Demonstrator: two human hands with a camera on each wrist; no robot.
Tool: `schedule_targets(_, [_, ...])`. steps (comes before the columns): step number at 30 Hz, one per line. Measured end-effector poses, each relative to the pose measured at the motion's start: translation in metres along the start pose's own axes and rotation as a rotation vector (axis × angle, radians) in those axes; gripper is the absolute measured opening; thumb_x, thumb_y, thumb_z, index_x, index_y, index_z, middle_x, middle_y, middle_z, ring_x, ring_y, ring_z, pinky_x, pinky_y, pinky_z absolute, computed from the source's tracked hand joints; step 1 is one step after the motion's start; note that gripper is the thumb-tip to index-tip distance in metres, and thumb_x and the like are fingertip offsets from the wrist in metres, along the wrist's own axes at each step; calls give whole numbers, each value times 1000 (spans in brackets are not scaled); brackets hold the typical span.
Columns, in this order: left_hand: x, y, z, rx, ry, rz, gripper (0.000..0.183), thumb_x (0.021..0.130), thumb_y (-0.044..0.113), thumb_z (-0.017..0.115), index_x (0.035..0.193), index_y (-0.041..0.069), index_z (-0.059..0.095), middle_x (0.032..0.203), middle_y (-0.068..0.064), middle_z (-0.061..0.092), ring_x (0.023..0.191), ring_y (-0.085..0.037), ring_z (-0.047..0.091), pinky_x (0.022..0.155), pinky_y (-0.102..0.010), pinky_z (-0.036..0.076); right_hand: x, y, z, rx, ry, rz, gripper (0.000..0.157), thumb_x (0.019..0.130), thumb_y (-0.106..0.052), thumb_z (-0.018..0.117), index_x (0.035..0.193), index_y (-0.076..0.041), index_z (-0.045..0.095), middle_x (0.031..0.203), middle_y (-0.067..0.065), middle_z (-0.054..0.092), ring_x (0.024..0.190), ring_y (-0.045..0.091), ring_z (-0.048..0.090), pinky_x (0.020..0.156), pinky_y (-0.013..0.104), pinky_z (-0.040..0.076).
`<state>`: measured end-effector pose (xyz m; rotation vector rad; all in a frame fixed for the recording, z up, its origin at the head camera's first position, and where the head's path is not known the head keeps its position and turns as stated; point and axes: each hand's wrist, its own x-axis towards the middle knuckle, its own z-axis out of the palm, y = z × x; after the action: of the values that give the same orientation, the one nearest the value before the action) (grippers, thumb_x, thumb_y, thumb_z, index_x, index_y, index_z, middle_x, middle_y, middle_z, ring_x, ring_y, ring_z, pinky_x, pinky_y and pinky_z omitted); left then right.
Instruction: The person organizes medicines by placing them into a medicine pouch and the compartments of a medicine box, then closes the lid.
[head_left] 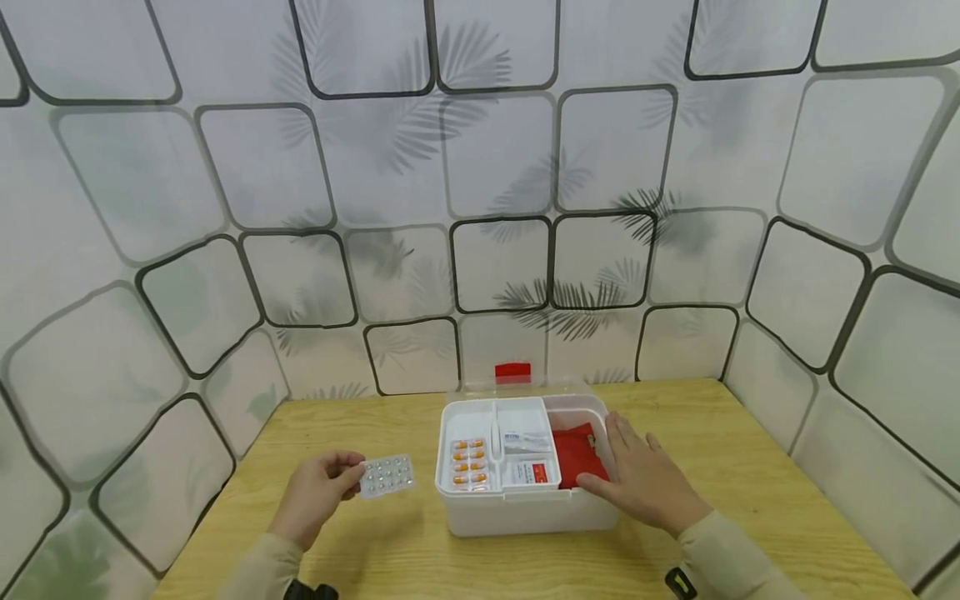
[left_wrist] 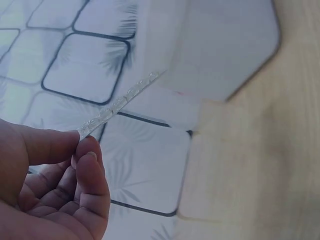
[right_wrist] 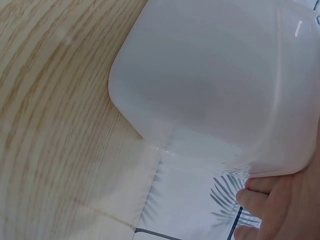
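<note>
Between thumb and fingers, my left hand (head_left: 317, 492) pinches a blister pack (head_left: 387, 476) of round silvery pills by its edge, above the table. Edge-on, the same blister pack (left_wrist: 120, 105) shows in the left wrist view. To its right stands a white medicine box (head_left: 532, 512) with its lid up. My right hand (head_left: 647, 477) rests on the box's right rim, fingers extended. Inside, a white tray (head_left: 491, 408) holds a blister pack of orange capsules (head_left: 470, 463) and small packets (head_left: 527, 442). A red pouch (head_left: 576, 454) lies in the right compartment, partly covered by the tray.
The clear lid (head_left: 555, 386) with a red latch (head_left: 513, 372) stands at the back of the box. Beneath everything is a wood-grain table (head_left: 390, 550). Patterned walls (head_left: 405, 275) rise along its back and both sides.
</note>
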<state>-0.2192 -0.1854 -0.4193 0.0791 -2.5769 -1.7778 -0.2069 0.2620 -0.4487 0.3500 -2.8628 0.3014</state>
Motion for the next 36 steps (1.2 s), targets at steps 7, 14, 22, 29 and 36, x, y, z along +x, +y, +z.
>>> schedule_targets(7, [3,30,-4,24,5,92,21,96,8,59,112,-4,60,97,-13,62,82,-20,61,72,-31,53,-1,-1,-2,-45,12,-14,105,82,-76,46,144,8,33,150,25,32,137,41,31,104,66,23])
schedule_targets(14, [2,59,12,-9,-13,137,19,95,9,59,111,-2,62,97,-13,62,82,-20,60,72,-30,52,-2,-1,-4,-93,24,-29,103,82,-77,45,144,6,36,150,24,32,137,40,30,104,66,24])
schedule_targets(22, [19,91,56,-34,-83,158,11,93,5,61,103,1,65,92,-11,62,78,-19,61,71,-32,54,-3,-3,-6,-79,35,-33,102,83,-76,46,142,7,39,150,25,31,138,42,29,104,67,23])
schedule_targets(29, [42,104,90,-39,-129,197,7,91,0,62,97,-2,64,86,-11,62,73,-18,62,68,-30,54,-3,-2,-5,-73,34,-32,103,82,-78,43,144,5,37,151,23,30,139,41,28,104,66,24])
schedule_targets(36, [62,108,115,3,-176,158,10,92,0,60,99,-7,64,88,-16,63,69,-17,61,67,-30,55,-2,-2,-6,-67,32,-31,105,82,-79,42,144,6,36,150,22,33,138,38,29,104,65,25])
